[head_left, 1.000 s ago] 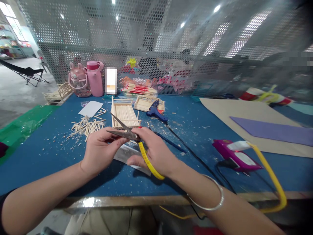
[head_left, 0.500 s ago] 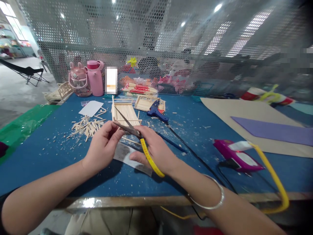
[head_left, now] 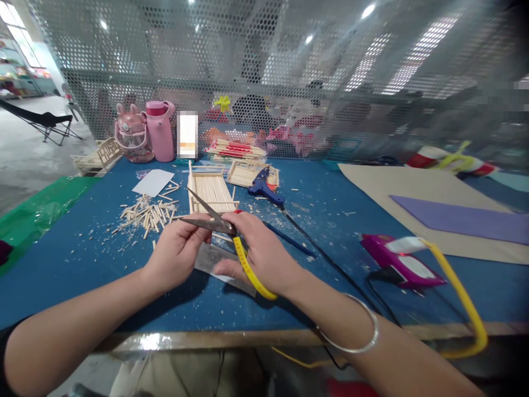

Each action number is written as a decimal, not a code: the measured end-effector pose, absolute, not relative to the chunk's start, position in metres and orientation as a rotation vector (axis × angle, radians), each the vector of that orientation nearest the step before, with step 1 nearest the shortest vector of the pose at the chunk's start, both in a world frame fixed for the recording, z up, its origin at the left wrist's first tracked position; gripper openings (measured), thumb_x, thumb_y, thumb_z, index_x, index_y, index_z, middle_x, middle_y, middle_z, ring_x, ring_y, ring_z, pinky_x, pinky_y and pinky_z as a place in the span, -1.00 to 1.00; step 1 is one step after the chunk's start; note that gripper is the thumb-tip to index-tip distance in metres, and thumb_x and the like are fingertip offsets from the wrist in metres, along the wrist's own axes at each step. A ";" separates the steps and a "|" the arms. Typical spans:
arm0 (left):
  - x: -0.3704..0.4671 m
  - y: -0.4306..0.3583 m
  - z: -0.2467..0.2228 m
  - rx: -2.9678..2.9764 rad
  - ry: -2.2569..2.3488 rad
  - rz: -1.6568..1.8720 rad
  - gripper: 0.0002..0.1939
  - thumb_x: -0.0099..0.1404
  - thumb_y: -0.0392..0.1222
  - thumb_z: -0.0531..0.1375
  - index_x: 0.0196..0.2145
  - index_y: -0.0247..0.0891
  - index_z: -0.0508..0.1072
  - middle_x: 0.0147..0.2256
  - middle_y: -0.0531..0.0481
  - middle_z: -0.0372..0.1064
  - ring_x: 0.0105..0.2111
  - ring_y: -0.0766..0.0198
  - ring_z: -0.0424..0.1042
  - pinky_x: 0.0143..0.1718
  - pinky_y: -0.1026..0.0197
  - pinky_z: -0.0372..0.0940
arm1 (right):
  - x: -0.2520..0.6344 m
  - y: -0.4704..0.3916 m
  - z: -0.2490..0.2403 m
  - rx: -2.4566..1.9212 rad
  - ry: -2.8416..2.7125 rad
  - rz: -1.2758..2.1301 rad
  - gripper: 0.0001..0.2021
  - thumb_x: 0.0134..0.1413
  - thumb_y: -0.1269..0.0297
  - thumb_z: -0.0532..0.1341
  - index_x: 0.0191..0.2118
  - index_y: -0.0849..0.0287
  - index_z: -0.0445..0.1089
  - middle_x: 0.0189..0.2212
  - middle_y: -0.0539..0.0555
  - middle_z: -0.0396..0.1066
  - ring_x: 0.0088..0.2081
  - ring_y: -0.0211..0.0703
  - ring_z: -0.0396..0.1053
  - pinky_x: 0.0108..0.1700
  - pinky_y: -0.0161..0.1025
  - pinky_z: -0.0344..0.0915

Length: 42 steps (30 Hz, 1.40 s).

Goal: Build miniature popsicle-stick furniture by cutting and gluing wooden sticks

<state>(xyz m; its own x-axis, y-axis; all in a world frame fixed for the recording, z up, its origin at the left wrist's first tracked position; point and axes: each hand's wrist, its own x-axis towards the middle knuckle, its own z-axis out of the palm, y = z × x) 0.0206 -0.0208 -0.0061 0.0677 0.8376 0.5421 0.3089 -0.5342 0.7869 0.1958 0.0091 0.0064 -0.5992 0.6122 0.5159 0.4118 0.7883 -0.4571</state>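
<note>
Fingers [head_left: 243, 221] of the right hand [head_left: 266, 256], at the centre of the frame, are closed on the scissors [head_left: 219, 224], whose blades are spread and directed toward the left of the frame. A yellow handle [head_left: 249, 275] is seen below the pivot, beside the palm. At centre left, the thumb and forefinger of the left hand [head_left: 171, 253] are pinched together near the lower blade; whether anything is gripped between them cannot be told.

Just beyond the blades, a slatted stick frame [head_left: 211, 190] is laid on the blue desk [head_left: 95, 270]. Short cut sticks [head_left: 151, 215] are heaped to its left, with a white card [head_left: 154, 183] above them. To its right, a blue glue gun [head_left: 266, 190] is placed by a smaller frame [head_left: 241, 174]. A pink bottle [head_left: 161, 135] is stood upright at upper left, and a magenta device [head_left: 399, 264] is situated at right, below a purple sheet [head_left: 463, 220].
</note>
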 end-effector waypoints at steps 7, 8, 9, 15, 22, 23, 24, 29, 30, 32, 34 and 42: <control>0.020 -0.022 -0.004 1.953 1.201 1.507 -0.79 0.29 -0.26 0.07 -0.38 -0.26 0.51 -0.52 0.03 0.42 -0.49 0.33 0.40 -0.41 0.30 0.31 | 0.197 0.008 0.008 -0.802 -2.317 0.342 -0.25 -0.21 -0.36 0.12 -0.05 0.19 0.27 -0.23 0.19 0.36 -0.19 0.03 0.28 -0.10 -0.03 0.23; 0.020 -0.022 -0.004 1.960 1.209 1.512 -0.79 0.28 -0.26 0.08 -0.38 -0.26 0.51 -0.52 0.03 0.43 -0.49 0.33 0.41 -0.41 0.30 0.32 | 0.197 0.008 0.008 -0.812 -2.325 0.338 -0.25 -0.22 -0.37 0.12 -0.05 0.20 0.27 -0.23 0.19 0.36 -0.19 0.03 0.28 -0.10 -0.03 0.22; 0.020 -0.022 -0.004 1.967 1.214 1.517 -0.80 0.28 -0.27 0.08 -0.37 -0.25 0.51 -0.51 0.03 0.44 -0.49 0.33 0.41 -0.41 0.31 0.32 | 0.197 0.007 0.009 -0.818 -2.336 0.335 -0.24 -0.22 -0.36 0.13 -0.05 0.20 0.27 -0.23 0.19 0.36 -0.20 0.02 0.27 -0.11 -0.03 0.22; 0.017 -0.019 -0.012 2.052 1.211 1.565 -0.81 0.22 -0.37 0.09 -0.34 -0.26 0.50 -0.46 0.01 0.50 -0.49 0.35 0.44 -0.43 0.33 0.34 | 0.198 0.007 0.013 -0.804 -2.385 0.342 -0.21 -0.27 -0.35 0.18 -0.03 0.23 0.26 -0.23 0.20 0.35 -0.20 0.00 0.27 -0.10 -0.04 0.23; 0.014 -0.019 -0.009 2.183 1.255 1.529 -0.79 0.23 -0.35 0.07 -0.42 -0.23 0.49 -0.49 0.01 0.48 -0.46 0.30 0.45 -0.39 0.28 0.36 | 0.198 0.006 0.009 -0.802 -2.347 0.355 -0.27 -0.22 -0.33 0.16 -0.11 0.24 0.32 -0.26 0.19 0.39 -0.23 -0.02 0.33 -0.14 -0.07 0.29; 0.014 -0.020 -0.008 2.194 1.256 1.513 -0.78 0.23 -0.35 0.06 -0.44 -0.23 0.49 -0.51 0.01 0.47 -0.46 0.31 0.45 -0.39 0.28 0.35 | 0.198 0.005 0.008 -0.813 -2.343 0.348 -0.28 -0.21 -0.33 0.15 -0.11 0.24 0.33 -0.26 0.20 0.40 -0.23 -0.02 0.34 -0.14 -0.08 0.30; 0.015 -0.021 -0.007 2.201 1.265 1.493 -0.77 0.24 -0.35 0.05 -0.46 -0.23 0.49 -0.53 0.02 0.45 -0.47 0.30 0.44 -0.40 0.28 0.34 | 0.198 0.005 0.007 -0.822 -2.340 0.339 -0.29 -0.20 -0.33 0.15 -0.12 0.24 0.33 -0.27 0.19 0.41 -0.22 -0.01 0.35 -0.14 -0.08 0.30; 0.015 -0.023 -0.006 2.182 1.380 1.461 -0.77 0.19 -0.38 0.06 -0.54 -0.25 0.44 -0.55 0.03 0.45 -0.53 0.32 0.40 -0.46 0.29 0.29 | 0.198 0.006 0.005 -0.870 -2.348 0.283 -0.34 -0.14 -0.33 0.11 -0.18 0.22 0.36 -0.31 0.18 0.43 -0.25 -0.03 0.38 -0.18 -0.13 0.30; 0.015 -0.023 -0.006 2.180 1.391 1.463 -0.77 0.18 -0.38 0.05 -0.54 -0.26 0.44 -0.56 0.03 0.44 -0.55 0.33 0.39 -0.48 0.31 0.27 | 0.198 0.005 0.005 -0.879 -2.353 0.288 -0.35 -0.12 -0.32 0.10 -0.19 0.23 0.36 -0.33 0.17 0.43 -0.27 -0.05 0.38 -0.20 -0.15 0.30; 0.015 -0.023 -0.004 2.182 1.372 1.465 -0.77 0.21 -0.36 0.06 -0.54 -0.27 0.43 -0.58 0.04 0.42 -0.57 0.35 0.37 -0.52 0.33 0.24 | 0.198 0.005 0.006 -0.892 -2.369 0.320 -0.38 -0.06 -0.30 0.07 -0.21 0.23 0.36 -0.37 0.15 0.43 -0.32 -0.10 0.38 -0.27 -0.21 0.29; 0.015 -0.022 -0.002 2.186 1.339 1.447 -0.75 0.25 -0.31 0.07 -0.55 -0.27 0.42 -0.60 0.05 0.39 -0.58 0.37 0.35 -0.53 0.34 0.22 | 0.197 0.004 0.008 -0.900 -2.388 0.349 -0.41 -0.02 -0.28 0.05 -0.24 0.24 0.37 -0.43 0.10 0.41 -0.40 -0.16 0.35 -0.35 -0.26 0.25; 0.019 -0.019 -0.002 2.212 1.298 1.335 -0.70 0.33 -0.30 -0.02 -0.13 -0.25 0.46 -0.34 -0.07 0.37 -0.29 0.26 0.37 -0.24 0.20 0.32 | 0.242 0.037 0.030 -1.178 -2.137 0.102 -0.48 -0.10 -0.19 0.20 -0.17 0.16 0.34 -0.58 -0.01 0.32 -0.59 -0.23 0.21 -0.54 -0.26 0.17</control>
<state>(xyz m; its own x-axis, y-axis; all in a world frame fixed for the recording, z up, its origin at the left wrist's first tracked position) 0.0189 -0.0189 -0.0021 0.1832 0.7906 0.5842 0.5619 -0.5719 0.5977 0.2422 0.0372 0.0303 -0.3544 0.7721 0.5276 0.7183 0.5860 -0.3751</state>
